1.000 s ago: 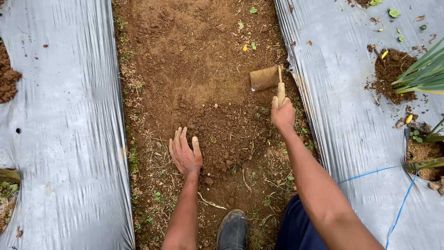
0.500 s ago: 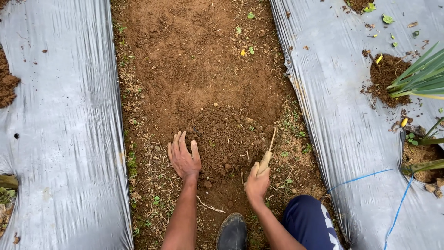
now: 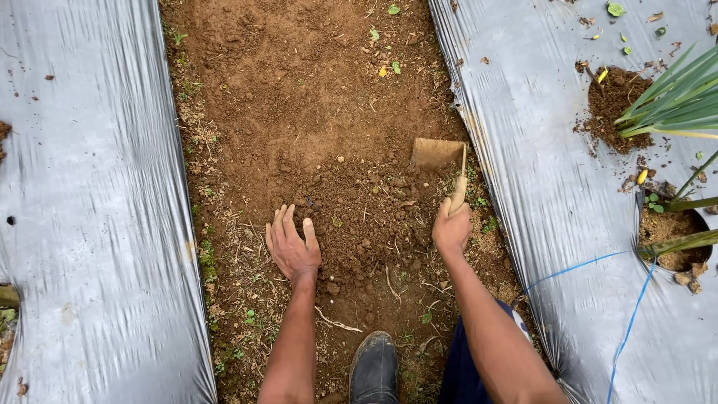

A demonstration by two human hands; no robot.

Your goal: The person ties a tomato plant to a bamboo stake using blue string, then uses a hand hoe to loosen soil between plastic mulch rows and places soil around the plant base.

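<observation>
Two bare hands work a strip of brown soil [image 3: 299, 97] that runs between two sheets of silver plastic mulch. The right hand [image 3: 452, 230] is closed around the wooden handle of a small hoe [image 3: 447, 168], whose flat, soil-coated blade lies on the ground just ahead of the fist, close to the right edge of the strip. The left hand [image 3: 292, 243] rests palm down on the soil with its fingers spread and nothing in it, beside a patch of loose, darker clods that lies between the two hands. A black boot [image 3: 374, 366] stands at the near edge of the strip, between the forearms. The left mulch sheet [image 3: 90, 209] borders the strip on one side, the right mulch sheet [image 3: 553, 187] on the other. In the right sheet, holes show dark earth, and a plant with long green leaves [image 3: 673, 101] rises near the far right corner.
</observation>
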